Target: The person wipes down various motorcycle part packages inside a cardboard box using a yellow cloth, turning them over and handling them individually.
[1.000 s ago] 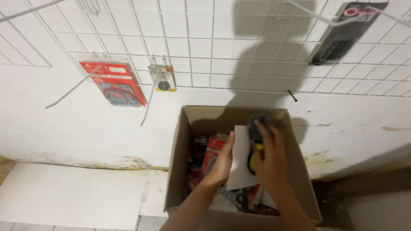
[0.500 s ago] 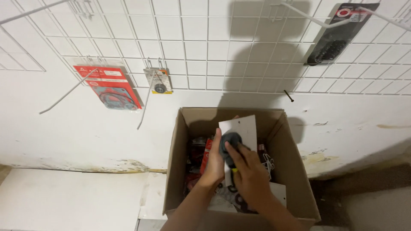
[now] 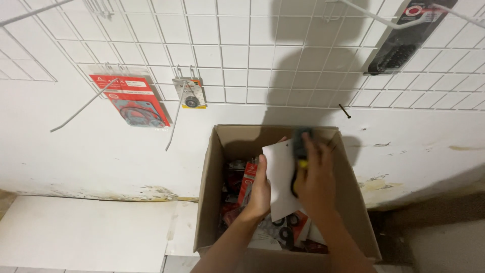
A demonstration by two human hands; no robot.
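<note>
Both hands worked inside an open cardboard box (image 3: 209, 202) that stood against the foot of a white wall. The left hand (image 3: 260, 189) pinched the left edge of a white backing card (image 3: 279, 174), thumb in front and fingers behind, holding it upright above the box contents. The right hand (image 3: 316, 177) was closed around a dark tool with a yellow band (image 3: 301, 146) at the card's right edge; motion blur hid the exact finger positions. The card sat near the box's rear wall, roughly centred between the side flaps.

Red-and-black packaged parts (image 3: 247, 179) filled the box floor beneath the hands, leaving little free room inside.

On the wire grid panel (image 3: 237, 55) above, a red blister pack (image 3: 132, 99), a small carded part (image 3: 190, 93) and a black packaged item (image 3: 404, 38) hung from hooks. Several long hooks (image 3: 81, 108) stood bare.
</note>
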